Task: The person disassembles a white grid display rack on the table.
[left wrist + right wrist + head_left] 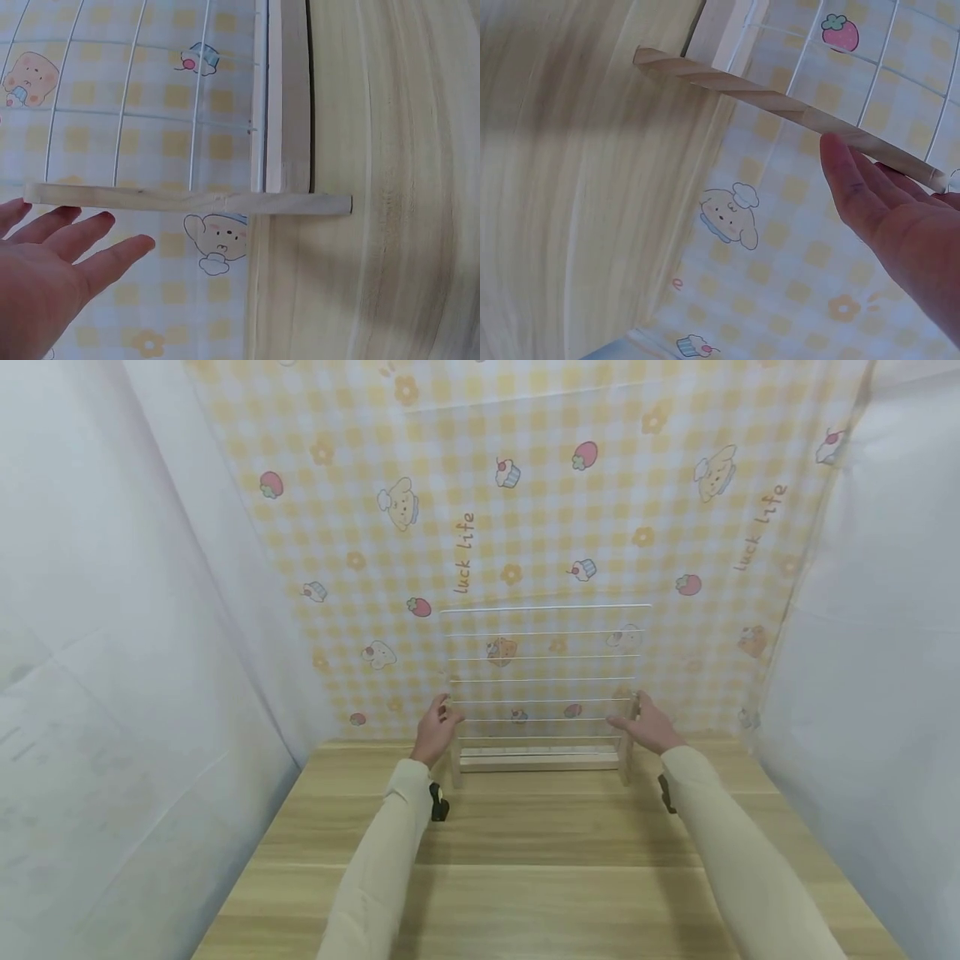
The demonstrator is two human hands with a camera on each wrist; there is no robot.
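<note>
A rack of thin white wires [545,668] on a pale wooden base [540,761] stands upright at the back of the wooden table [525,860]. My left hand [437,729] is at its left wooden post [187,200], fingers [82,232] straight and spread just beside the post, gripping nothing. My right hand [643,727] is at the right post [780,101], its straight fingers [855,187] lying against the wood near the post's top. Both arms are in cream sleeves.
A yellow checked cloth [525,510] with cartoon prints hangs right behind the rack. White walls close in on the left [112,652] and right [885,652]. Black straps [438,802] sit at both wrists.
</note>
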